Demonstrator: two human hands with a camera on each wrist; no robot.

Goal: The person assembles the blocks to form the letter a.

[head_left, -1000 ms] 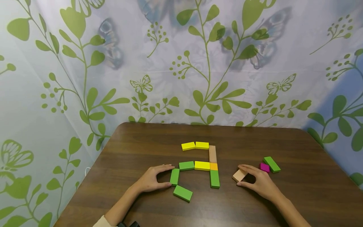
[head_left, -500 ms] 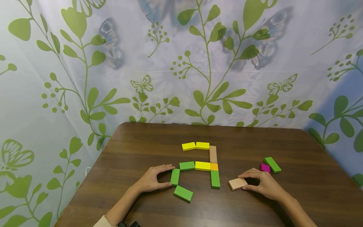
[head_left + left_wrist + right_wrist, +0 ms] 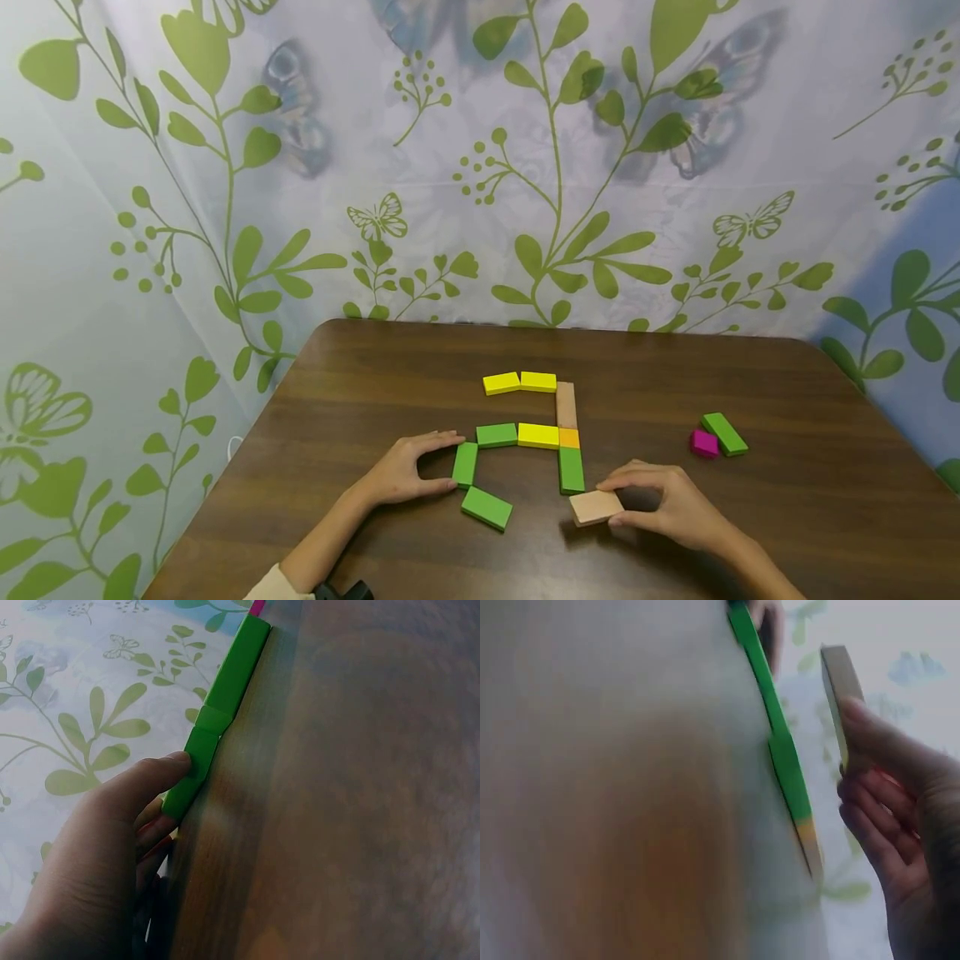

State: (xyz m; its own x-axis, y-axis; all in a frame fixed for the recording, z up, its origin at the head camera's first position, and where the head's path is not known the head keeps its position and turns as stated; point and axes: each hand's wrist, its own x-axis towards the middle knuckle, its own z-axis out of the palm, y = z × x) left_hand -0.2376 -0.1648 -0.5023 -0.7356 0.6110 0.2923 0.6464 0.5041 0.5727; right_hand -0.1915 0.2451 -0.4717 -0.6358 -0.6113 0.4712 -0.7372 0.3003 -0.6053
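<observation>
In the head view, my right hand (image 3: 670,502) pinches a plain wooden block (image 3: 596,507) between thumb and fingers. The block hangs slightly above the table, its shadow below it. My left hand (image 3: 408,471) holds an upright-running green block (image 3: 464,464) at the shape's left side, thumb at the near end and a finger at the far end. The left wrist view shows the thumb on this green block (image 3: 189,769). Another green block (image 3: 487,508) lies slanted just below it. Right of these, a green block (image 3: 572,471) sits close to the wooden block I hold.
Flat blocks form a line pattern: two yellow ones (image 3: 538,382) on top, a wooden block (image 3: 566,405), an orange block (image 3: 569,437), a yellow block (image 3: 538,436) and a green block (image 3: 497,435). A magenta block (image 3: 704,443) and a green block (image 3: 725,433) lie right on the brown table (image 3: 405,367).
My right hand has carried the wooden block leftward and nearer, turning it and lifting it off the table, toward the lower green block. The left hand stays at its green block.
</observation>
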